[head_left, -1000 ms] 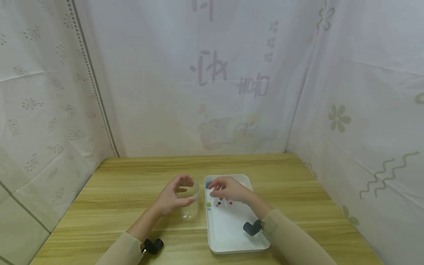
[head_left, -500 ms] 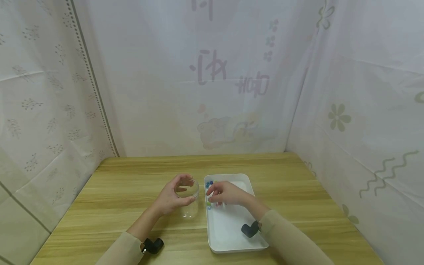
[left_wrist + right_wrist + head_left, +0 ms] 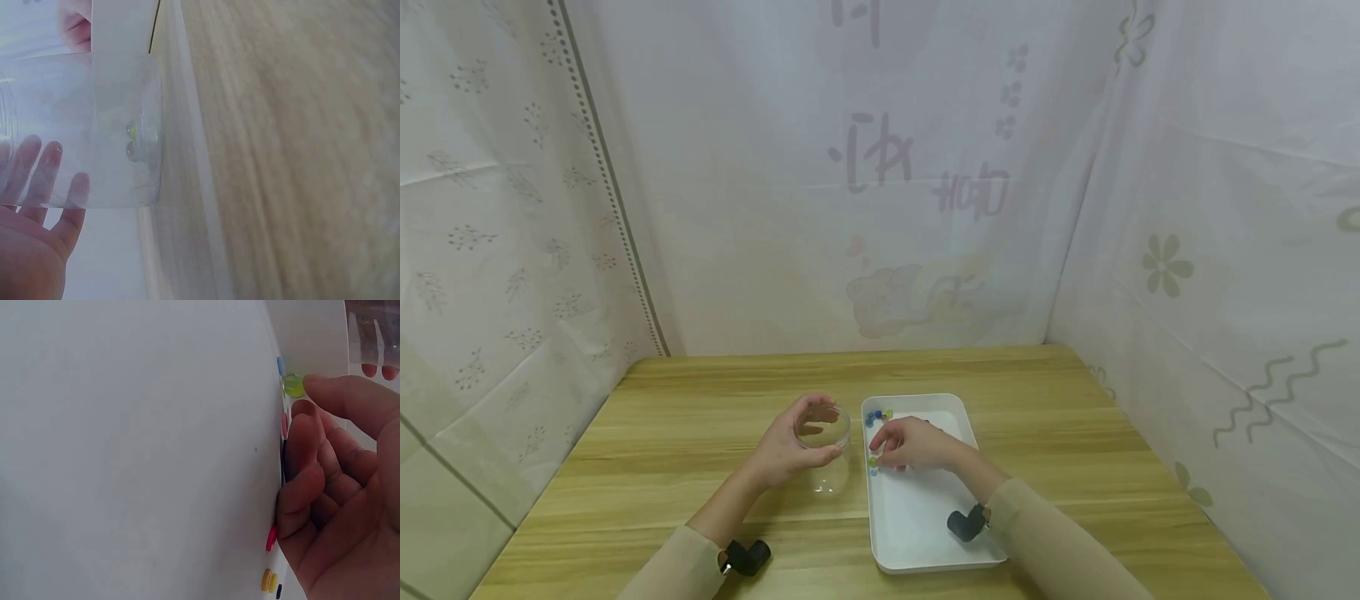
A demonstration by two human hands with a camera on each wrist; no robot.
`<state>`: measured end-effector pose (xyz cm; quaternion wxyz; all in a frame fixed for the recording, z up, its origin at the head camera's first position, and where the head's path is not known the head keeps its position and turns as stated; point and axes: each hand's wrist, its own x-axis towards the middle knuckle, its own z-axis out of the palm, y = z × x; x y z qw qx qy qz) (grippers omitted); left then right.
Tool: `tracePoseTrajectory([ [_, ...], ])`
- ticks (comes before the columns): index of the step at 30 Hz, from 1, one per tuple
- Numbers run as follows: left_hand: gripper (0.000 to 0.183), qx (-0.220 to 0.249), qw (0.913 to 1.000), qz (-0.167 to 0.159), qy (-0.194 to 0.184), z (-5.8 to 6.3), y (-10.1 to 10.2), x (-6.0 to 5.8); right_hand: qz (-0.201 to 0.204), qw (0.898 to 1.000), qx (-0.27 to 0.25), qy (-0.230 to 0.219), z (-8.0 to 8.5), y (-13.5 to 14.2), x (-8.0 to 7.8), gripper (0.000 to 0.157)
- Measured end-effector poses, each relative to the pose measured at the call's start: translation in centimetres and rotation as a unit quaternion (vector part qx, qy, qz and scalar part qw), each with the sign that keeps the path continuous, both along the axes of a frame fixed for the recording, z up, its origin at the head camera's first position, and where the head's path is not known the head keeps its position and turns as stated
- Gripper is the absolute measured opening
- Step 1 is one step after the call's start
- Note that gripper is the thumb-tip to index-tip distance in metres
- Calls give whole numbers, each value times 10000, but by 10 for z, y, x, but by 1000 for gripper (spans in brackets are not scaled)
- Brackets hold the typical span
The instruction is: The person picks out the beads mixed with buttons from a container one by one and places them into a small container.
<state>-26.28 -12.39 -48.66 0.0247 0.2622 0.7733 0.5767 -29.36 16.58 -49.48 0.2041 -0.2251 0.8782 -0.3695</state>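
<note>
Nearest me are two beige sleeves (image 3: 677, 568), each with a black wrist unit (image 3: 747, 557) at the cuff. Ahead of them, the bare near end of a white tray (image 3: 917, 533) lies lengthwise on the wood-grain table (image 3: 805, 542).

The left hand (image 3: 786, 447) is wrapped partway around a clear jar (image 3: 826, 477), thumb and fingers on opposite sides just below the rim. The jar is upright, mouth up, just left of the tray; I cannot confirm whether its base touches the table. At its bottom sit two small beads (image 3: 131, 131), one yellow-green, one colourless.

The right hand (image 3: 917, 442) is low over the tray, fingers bent, with the thumb and index finger nearly together. The thumb tip is at a yellow-green ball (image 3: 294, 385) by the tray's left wall; I cannot tell whether the ball is gripped. A pale blue piece (image 3: 874, 472) lies just beside it. A red piece (image 3: 271, 539) is near the curled fingers.

Farther along, blue beads (image 3: 871, 419) and a green bead (image 3: 890, 413) occupy the tray's far left corner. Beyond the table's far edge hangs a printed pale cloth (image 3: 760, 208).
</note>
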Motion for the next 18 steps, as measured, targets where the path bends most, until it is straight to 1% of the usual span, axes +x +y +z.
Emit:
tracePoseTrajectory([
  [10,70,-11,10000,23,34,-1,1,-2,-50,9999,38,114,-9,-1,-4,18],
  [18,72,3,10000,-15,1,1,2,-1,-85,9999,53,128,-11,-3,-4,17],
])
